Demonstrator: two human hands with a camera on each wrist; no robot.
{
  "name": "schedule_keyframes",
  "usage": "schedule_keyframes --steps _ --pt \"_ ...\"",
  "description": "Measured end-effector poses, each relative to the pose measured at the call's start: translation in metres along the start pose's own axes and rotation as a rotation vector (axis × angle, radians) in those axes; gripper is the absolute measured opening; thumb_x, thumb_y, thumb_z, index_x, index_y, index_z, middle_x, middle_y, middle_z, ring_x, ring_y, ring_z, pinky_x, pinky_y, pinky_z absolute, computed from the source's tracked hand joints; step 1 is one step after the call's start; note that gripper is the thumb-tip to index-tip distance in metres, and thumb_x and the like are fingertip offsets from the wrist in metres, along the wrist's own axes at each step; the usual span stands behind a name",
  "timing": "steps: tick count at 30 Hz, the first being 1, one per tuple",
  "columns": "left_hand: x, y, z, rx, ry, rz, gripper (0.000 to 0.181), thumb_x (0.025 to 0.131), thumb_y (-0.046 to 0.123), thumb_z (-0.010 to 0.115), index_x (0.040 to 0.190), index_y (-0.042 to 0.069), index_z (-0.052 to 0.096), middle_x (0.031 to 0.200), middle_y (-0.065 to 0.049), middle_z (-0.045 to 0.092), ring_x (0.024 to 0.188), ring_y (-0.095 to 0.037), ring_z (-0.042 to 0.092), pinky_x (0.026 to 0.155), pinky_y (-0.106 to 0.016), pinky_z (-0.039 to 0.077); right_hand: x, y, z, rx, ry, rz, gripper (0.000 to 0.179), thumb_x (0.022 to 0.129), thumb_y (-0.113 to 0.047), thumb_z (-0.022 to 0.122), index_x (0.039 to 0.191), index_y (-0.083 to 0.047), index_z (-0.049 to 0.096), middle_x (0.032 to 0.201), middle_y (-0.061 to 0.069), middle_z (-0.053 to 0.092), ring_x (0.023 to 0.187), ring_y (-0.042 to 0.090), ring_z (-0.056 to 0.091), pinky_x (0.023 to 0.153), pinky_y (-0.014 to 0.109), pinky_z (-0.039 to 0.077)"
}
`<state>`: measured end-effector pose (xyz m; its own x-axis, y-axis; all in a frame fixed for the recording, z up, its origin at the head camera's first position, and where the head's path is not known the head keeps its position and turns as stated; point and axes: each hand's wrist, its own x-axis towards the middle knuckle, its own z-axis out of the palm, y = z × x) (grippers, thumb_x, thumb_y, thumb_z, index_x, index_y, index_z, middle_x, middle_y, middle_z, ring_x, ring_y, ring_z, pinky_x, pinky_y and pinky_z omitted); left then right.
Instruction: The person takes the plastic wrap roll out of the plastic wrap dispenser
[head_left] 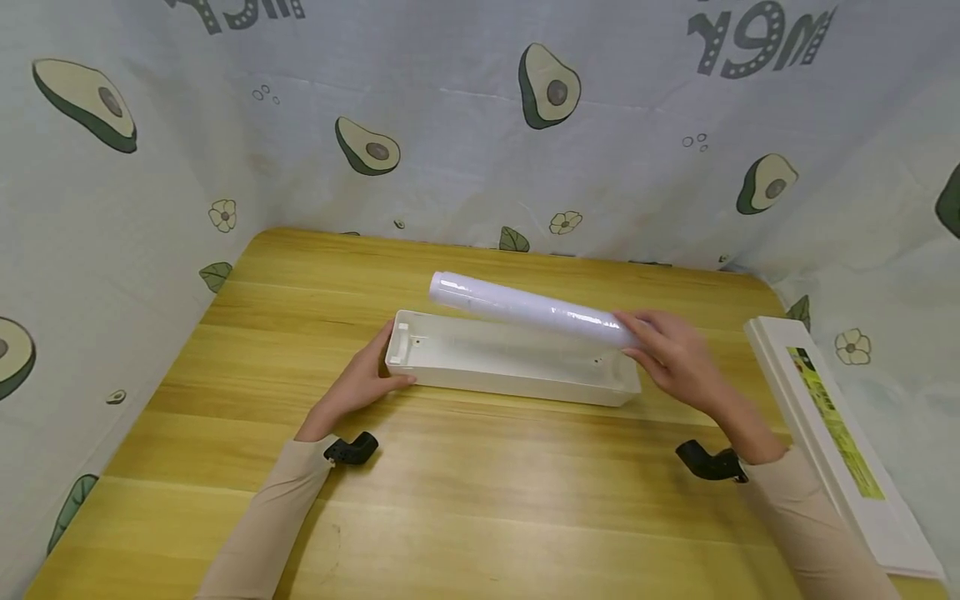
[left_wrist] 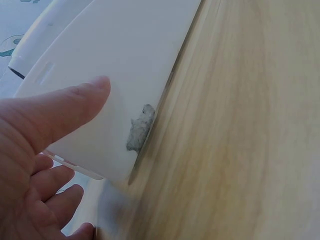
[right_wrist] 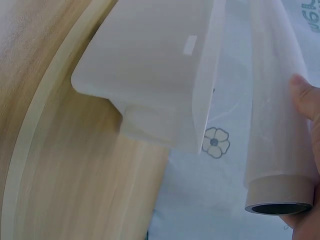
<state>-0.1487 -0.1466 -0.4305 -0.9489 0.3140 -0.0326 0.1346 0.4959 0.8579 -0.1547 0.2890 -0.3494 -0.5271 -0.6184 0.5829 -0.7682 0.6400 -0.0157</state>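
A long white plastic dispenser box (head_left: 517,385), its top uncovered, lies on the table, with small fittings inside its left end. My left hand (head_left: 365,375) grips that left end. In the left wrist view the thumb (left_wrist: 75,107) presses along the front wall, and the other fingers curl behind the end. A grey patch of putty-like stuff (left_wrist: 141,129) sticks low on the same wall. Above the box, my right hand (head_left: 675,354) holds a roll of cling film (head_left: 525,310) by its right end. The roll slants, left end farther back; its hollow cardboard core (right_wrist: 280,197) shows in the right wrist view.
At the right edge of the wooden table (head_left: 480,500) lies a long white lid-like piece (head_left: 832,442) with a yellow-green label. A curtain printed with avocados (head_left: 465,192) hangs behind the table and along both sides. Black camera mounts (head_left: 352,450) sit on both wrists.
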Motion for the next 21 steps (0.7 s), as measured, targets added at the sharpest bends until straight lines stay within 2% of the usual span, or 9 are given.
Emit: schedule_keyframes --steps 11,21 --pt "0.000 0.002 0.000 0.026 -0.003 0.006 0.097 0.082 0.023 0.072 0.152 0.013 0.006 0.158 -0.014 0.015 0.146 -0.035 0.014 0.117 -0.056 0.014 -0.016 0.009 -0.011 -0.038 0.037 0.055 0.059 0.096 -0.047 0.038 0.120 0.001 0.061 0.098 0.026 0.064 0.080 0.040 0.060 0.064 0.053 0.049" --pt "0.000 0.001 0.001 0.026 0.000 0.016 0.098 0.082 0.023 0.072 0.152 0.013 0.006 0.158 -0.015 0.015 0.145 -0.036 0.014 0.116 -0.056 0.014 -0.029 0.015 -0.018 -0.070 0.069 0.115 0.062 0.095 -0.051 0.037 0.118 0.002 0.063 0.097 0.025 0.064 0.079 0.039 0.059 0.065 0.051 0.047"
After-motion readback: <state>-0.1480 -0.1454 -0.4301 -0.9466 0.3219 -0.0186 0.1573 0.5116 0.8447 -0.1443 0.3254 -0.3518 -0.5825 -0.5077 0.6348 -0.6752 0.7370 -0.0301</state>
